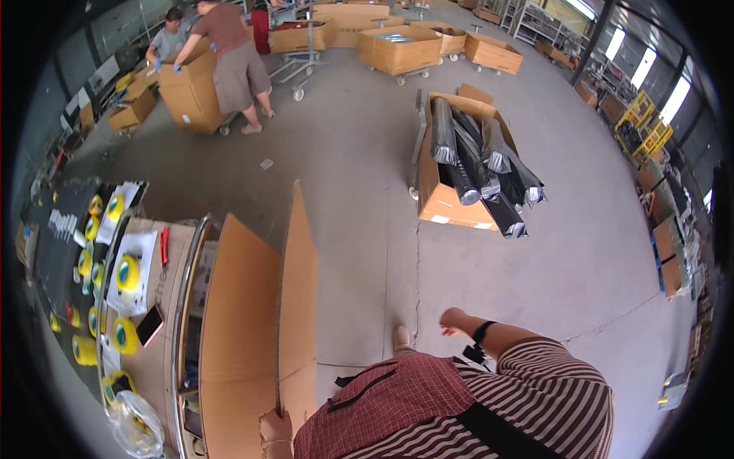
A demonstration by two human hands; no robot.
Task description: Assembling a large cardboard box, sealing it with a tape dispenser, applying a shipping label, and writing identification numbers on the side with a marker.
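My left hand (276,426) is closed on the lower end of a tall flat cardboard sheet (298,306), which stands upright on edge at my left side. Beside it, a second brown cardboard panel (238,298) leans along the workbench (172,306); whether the two are joined I cannot tell. My right hand (453,321) hangs out in front of my right side, over the floor, its fingers loosely bent with nothing in them. A black strap (482,331) with a small dark object circles that forearm.
Ahead stands a carton on a cart (445,203), with several black-wrapped rolls (474,164) jutting toward me. The bench carries yellow tape rolls (128,272), red-handled pliers (164,246) and a phone (151,325). Two people handle a big carton (191,96) at far left; more carton carts (401,53) stand behind.
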